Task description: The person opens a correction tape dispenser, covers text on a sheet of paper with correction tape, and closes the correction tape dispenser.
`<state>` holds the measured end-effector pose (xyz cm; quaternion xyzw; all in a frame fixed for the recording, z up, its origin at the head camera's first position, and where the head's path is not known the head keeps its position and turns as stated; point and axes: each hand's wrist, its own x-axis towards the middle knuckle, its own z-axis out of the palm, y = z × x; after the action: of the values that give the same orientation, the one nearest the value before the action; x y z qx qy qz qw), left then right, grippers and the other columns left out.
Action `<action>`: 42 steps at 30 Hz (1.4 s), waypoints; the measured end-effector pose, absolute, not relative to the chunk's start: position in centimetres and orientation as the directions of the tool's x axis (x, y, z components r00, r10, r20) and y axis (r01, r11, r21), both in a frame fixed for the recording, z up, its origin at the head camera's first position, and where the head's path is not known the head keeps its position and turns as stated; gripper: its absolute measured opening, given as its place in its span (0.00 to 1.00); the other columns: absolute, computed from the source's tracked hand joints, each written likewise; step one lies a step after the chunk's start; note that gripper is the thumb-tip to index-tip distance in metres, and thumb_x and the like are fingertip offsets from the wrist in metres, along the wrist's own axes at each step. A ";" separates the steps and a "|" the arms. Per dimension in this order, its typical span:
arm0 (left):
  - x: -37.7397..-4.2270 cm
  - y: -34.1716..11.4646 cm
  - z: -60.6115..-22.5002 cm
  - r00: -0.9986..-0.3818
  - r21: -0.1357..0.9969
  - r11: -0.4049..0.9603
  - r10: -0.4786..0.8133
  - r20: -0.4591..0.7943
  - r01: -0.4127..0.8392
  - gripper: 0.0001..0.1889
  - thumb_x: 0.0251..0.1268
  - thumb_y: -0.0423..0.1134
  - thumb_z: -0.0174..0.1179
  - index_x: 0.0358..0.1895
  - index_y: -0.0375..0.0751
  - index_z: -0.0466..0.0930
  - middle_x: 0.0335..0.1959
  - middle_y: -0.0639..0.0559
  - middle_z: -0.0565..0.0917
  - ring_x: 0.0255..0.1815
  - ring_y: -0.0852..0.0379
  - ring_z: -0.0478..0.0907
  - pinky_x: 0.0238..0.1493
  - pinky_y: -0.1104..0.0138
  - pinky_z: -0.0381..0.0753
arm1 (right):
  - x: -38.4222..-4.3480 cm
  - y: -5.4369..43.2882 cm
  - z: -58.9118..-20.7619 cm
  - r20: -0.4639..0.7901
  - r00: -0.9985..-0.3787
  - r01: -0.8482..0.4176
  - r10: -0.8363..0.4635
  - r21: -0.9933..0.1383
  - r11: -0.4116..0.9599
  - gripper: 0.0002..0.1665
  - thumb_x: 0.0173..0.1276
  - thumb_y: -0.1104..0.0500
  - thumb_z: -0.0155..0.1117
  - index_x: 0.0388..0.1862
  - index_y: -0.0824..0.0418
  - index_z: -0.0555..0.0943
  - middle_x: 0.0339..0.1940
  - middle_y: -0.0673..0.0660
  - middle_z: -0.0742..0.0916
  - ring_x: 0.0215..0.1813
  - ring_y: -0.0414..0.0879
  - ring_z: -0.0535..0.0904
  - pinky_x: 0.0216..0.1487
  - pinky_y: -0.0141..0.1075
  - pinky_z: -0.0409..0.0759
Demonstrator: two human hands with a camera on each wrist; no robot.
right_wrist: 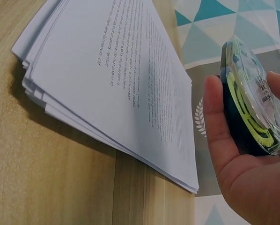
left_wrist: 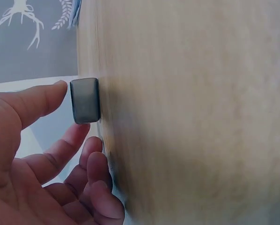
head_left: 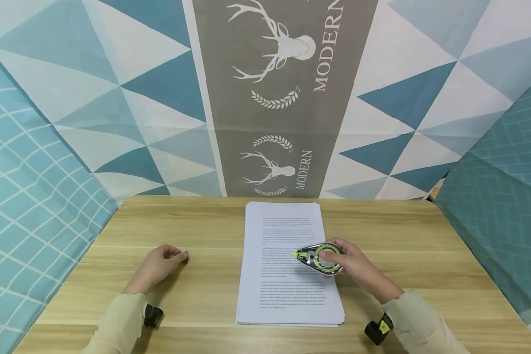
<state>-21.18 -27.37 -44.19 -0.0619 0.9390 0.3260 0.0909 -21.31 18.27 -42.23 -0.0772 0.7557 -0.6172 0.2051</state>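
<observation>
My right hand (head_left: 351, 263) grips a correction tape (head_left: 318, 258), a clear and black dispenser with a yellow-green wheel and tip. Its thumb lies on the top face, and the tip points left over the printed text. In the right wrist view, the correction tape (right_wrist: 247, 103) stands out beside the stack of printed paper (right_wrist: 98, 79). Off to the left of the paper, my left hand (head_left: 159, 265) holds a small dark piece (left_wrist: 85, 101), rectangular with rounded corners, at its thumb and index fingertips, low over the table. The other fingers are loosely curled.
The paper stack (head_left: 287, 300) lies on the wooden table (head_left: 194, 295), its sheets slightly uneven at the edges. A patterned cloth backdrop (head_left: 274, 118) with deer heads and triangles rises behind the table's far edge. Dark wrist cameras sit at both cuffs.
</observation>
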 end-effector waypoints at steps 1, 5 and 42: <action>-21.1 -27.4 -44.1 -0.974 0.607 0.773 -0.061 -0.216 -0.183 0.29 0.65 0.57 0.52 0.52 0.31 0.72 0.49 0.36 0.78 0.46 0.46 0.76 0.44 0.55 0.75 | -21.3 18.3 -42.3 -0.214 -0.904 0.134 -0.370 -0.964 0.229 0.32 0.66 0.51 0.59 0.59 0.73 0.65 0.41 0.55 0.83 0.39 0.47 0.81 0.39 0.39 0.82; -21.1 -27.3 -43.9 -0.985 0.615 0.773 -0.074 -0.155 -0.155 0.28 0.65 0.55 0.52 0.53 0.31 0.72 0.44 0.39 0.79 0.42 0.49 0.77 0.38 0.60 0.76 | -21.3 18.3 -42.3 -0.219 -0.905 0.138 -0.365 -0.962 0.235 0.32 0.66 0.51 0.59 0.59 0.72 0.66 0.41 0.55 0.83 0.39 0.47 0.81 0.39 0.39 0.82; -21.3 -14.8 -45.3 -0.535 0.143 0.515 0.819 0.209 0.845 0.07 0.57 0.49 0.58 0.35 0.53 0.76 0.32 0.63 0.72 0.35 0.65 0.66 0.42 0.70 0.70 | -21.0 18.4 -42.7 -0.246 -0.904 0.160 -0.349 -0.953 0.256 0.32 0.64 0.52 0.60 0.59 0.72 0.65 0.43 0.57 0.83 0.39 0.44 0.81 0.38 0.38 0.82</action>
<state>-21.28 -14.76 -45.28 0.4790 0.8685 0.1142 -0.0573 -20.98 18.38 -42.66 -0.0619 0.7642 -0.6067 0.2098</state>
